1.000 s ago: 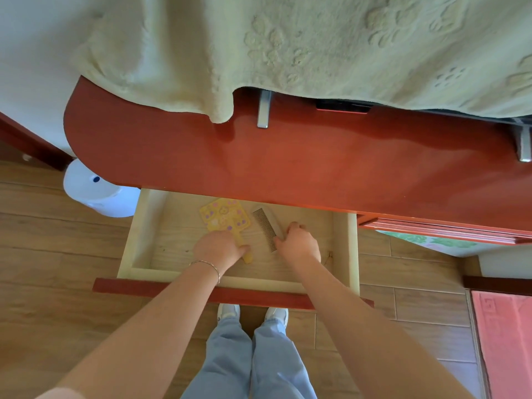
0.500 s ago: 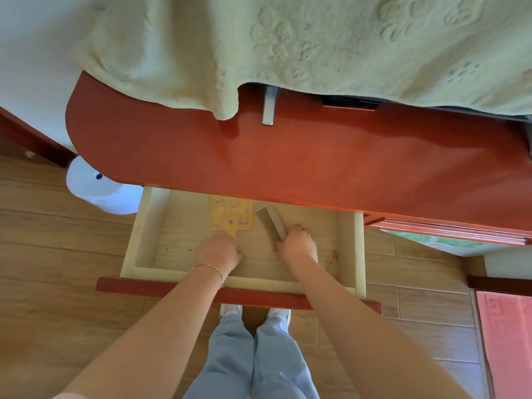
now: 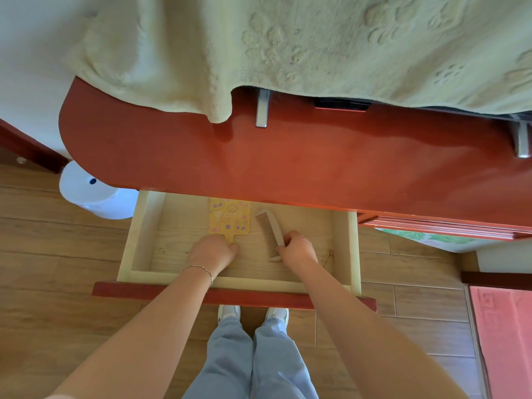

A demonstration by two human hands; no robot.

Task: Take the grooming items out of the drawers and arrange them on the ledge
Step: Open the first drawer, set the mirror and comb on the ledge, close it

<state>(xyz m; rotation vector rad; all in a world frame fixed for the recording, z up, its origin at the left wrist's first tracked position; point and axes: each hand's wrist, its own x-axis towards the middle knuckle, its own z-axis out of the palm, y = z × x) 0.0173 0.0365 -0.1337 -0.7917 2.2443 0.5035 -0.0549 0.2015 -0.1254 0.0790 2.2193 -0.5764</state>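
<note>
An open pale wooden drawer (image 3: 142,234) sticks out from under the red ledge (image 3: 288,156). Inside lies a yellow hand mirror (image 3: 229,217) with cartoon stickers, its handle toward me. My left hand (image 3: 213,253) grips that handle with curled fingers. Beside it lies a light comb (image 3: 267,228) with dark teeth, angled across the drawer floor. My right hand (image 3: 298,249) curls round the comb's near end. Both items rest on the drawer bottom.
A pale green towel (image 3: 288,47) hangs over the ledge's back. Metal brackets (image 3: 262,109) stand on the ledge. A white round container (image 3: 89,191) sits on the wooden floor at left. A second drawer (image 3: 431,226) is partly open at right, a pink mat (image 3: 506,341) below it.
The mirror has turned from tilted to straight, handle toward me. My right hand has slid down to the comb's near end and closed round it.
</note>
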